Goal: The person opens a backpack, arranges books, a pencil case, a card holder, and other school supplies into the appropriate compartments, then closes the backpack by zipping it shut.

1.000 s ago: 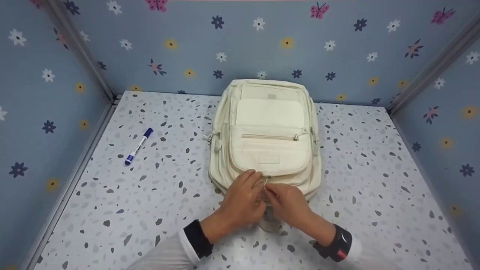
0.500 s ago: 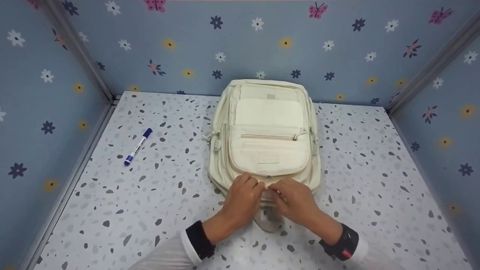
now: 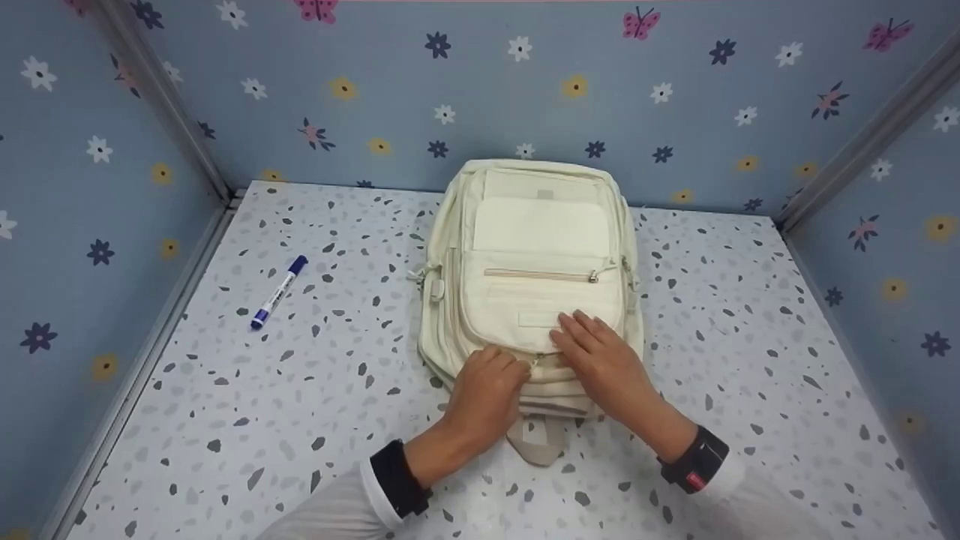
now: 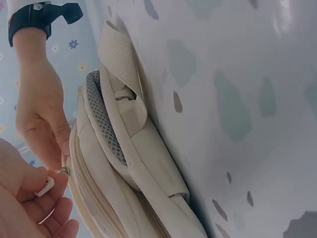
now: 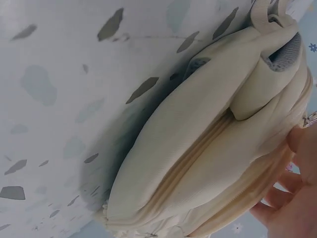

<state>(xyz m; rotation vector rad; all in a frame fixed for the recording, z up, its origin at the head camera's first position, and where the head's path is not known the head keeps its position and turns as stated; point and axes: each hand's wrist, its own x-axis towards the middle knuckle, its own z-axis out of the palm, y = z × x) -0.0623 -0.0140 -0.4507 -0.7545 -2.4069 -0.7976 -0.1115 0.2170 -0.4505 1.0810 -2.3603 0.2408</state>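
Note:
A cream backpack (image 3: 544,225) lies on its back on the speckled tabletop, its grab loop (image 3: 541,442) towards me. Near the front pocket's lower edge, my left hand (image 3: 487,386) pinches a pale zipper pull (image 4: 45,187) between thumb and fingers; the metal slider (image 4: 63,170) shows beside it. Fairly straight fingers of my right hand (image 3: 604,367) rest on the pocket's front, right of the zipper and beside the stitched label (image 3: 538,319). In the right wrist view, that hand lies along the bag's edge, with the side zippers (image 5: 190,153) below it.
A blue-and-white marker (image 3: 278,292) lies on the table (image 3: 360,300) to the left of the backpack. Blue flowered panels (image 3: 480,90) wall the table at the back and both sides, with metal posts at the corners.
My right hand has left the spot beside the left fingers, moved up and right, and straightened its fingers onto the pocket. My left hand stays near the zipper; the marker has not moved.

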